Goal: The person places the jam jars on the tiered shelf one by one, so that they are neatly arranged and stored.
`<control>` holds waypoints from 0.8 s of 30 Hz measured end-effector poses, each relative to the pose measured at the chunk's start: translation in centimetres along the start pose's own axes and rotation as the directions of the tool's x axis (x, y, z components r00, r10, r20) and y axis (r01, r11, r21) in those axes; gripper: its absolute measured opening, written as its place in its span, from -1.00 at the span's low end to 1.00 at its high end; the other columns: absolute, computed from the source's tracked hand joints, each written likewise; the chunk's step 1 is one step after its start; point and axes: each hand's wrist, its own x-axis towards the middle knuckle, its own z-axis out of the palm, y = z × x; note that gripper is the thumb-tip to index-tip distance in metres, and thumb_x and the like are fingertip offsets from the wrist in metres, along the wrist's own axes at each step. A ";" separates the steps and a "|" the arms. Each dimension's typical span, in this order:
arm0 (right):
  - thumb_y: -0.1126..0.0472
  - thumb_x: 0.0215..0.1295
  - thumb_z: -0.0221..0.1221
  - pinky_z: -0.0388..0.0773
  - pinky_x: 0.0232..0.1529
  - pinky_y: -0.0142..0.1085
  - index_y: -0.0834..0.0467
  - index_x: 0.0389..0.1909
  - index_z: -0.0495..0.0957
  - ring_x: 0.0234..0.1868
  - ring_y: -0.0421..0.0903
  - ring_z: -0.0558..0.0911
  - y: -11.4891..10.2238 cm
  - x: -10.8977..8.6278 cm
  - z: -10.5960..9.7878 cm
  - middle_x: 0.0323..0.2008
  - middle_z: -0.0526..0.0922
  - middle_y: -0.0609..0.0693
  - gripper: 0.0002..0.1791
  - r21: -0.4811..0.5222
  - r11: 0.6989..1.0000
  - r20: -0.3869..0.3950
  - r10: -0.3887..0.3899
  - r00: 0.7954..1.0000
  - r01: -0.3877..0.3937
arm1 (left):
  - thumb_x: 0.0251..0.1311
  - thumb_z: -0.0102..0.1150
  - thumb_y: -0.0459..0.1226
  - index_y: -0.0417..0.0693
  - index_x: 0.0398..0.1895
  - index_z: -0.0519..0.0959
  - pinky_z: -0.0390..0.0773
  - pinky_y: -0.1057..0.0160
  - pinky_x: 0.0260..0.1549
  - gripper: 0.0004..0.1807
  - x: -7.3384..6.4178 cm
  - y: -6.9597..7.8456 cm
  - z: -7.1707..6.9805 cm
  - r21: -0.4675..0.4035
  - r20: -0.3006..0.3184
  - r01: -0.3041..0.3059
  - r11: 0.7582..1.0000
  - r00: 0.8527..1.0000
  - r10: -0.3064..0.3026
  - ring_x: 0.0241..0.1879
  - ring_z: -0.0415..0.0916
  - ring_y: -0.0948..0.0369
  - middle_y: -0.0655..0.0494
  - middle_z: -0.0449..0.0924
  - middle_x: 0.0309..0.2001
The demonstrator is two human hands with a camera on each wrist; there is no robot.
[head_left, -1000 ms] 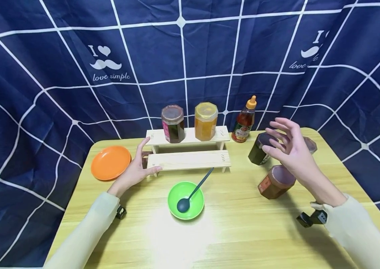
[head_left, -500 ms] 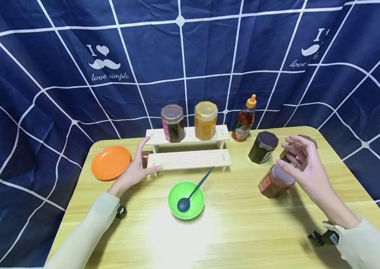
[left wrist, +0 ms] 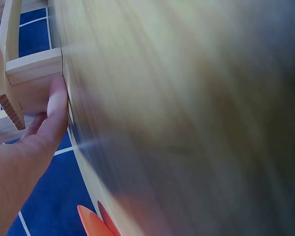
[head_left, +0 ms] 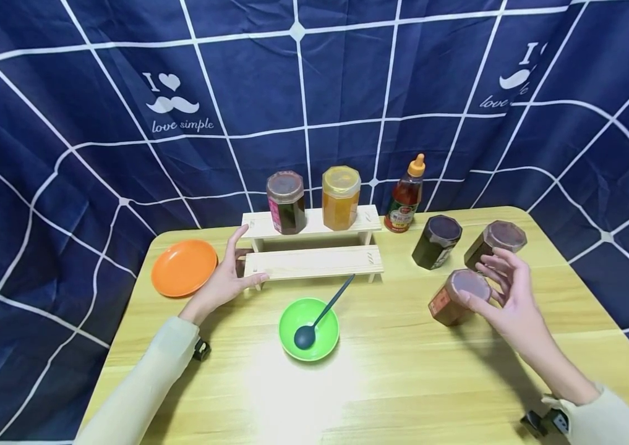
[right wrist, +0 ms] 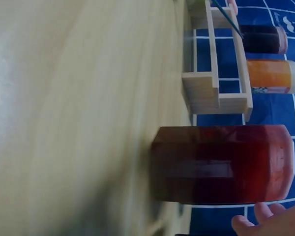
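My left hand (head_left: 225,279) grips the left end of a two-step wooden rack (head_left: 314,262), thumb over the lower step's front edge. In the left wrist view its fingers reach around behind the rack's leg (left wrist: 37,93). On the right, my right hand (head_left: 514,303) is beside a reddish-brown jar (head_left: 450,303), fingers loosely bent and spread near its lid. The right wrist view shows this jar (right wrist: 211,164) upright on the table, with the fingertips (right wrist: 263,212) just off its lid. Behind it stand a dark jar (head_left: 435,244) and a brown jar (head_left: 483,247).
A dark red jar (head_left: 286,207) and a yellow jar (head_left: 341,201) stand on the rack's upper step. A sauce bottle (head_left: 403,198) is right of it. A green bowl (head_left: 286,340) holds a dark spoon (head_left: 325,312). An orange plate (head_left: 183,269) lies left.
My right hand has moved right, then down toward me, from above the dark jar to beside the reddish-brown one. My left hand keeps its grip on the rack.
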 end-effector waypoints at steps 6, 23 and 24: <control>0.60 0.22 0.42 0.43 0.13 -0.61 -0.06 0.69 -0.04 0.29 -0.31 0.45 1.1 -0.7 0.4 0.38 0.30 -0.09 0.19 0.005 0.999 0.022 0.044 0.999 -0.044 | 0.29 0.58 -0.38 0.45 0.79 -0.21 0.42 -0.27 0.31 0.32 0.0 0.0 0.0 0.008 0.001 0.009 1.000 1.000 -0.009 0.40 0.41 -0.26 -0.39 0.27 0.50; 0.69 0.24 0.36 0.55 0.11 -0.53 -0.05 0.63 0.03 0.13 -0.34 0.66 3.1 -2.3 1.5 0.21 0.53 -0.08 0.12 0.286 0.954 0.060 0.076 0.995 -0.090 | 0.29 0.57 -0.40 0.41 0.79 -0.23 0.46 -0.25 0.28 0.33 -0.1 0.1 0.0 0.018 -0.003 0.019 1.000 1.000 -0.019 0.36 0.44 -0.27 -0.39 0.28 0.50; 0.70 0.24 0.35 0.56 0.11 -0.53 -0.05 0.63 0.02 0.13 -0.34 0.66 3.2 -2.3 1.5 0.20 0.55 -0.09 0.12 0.286 0.954 0.055 0.076 0.996 -0.089 | 0.29 0.57 -0.40 0.41 0.79 -0.23 0.46 -0.26 0.28 0.33 -0.1 0.1 0.0 0.020 -0.002 0.018 1.000 1.000 -0.018 0.35 0.45 -0.27 -0.40 0.28 0.50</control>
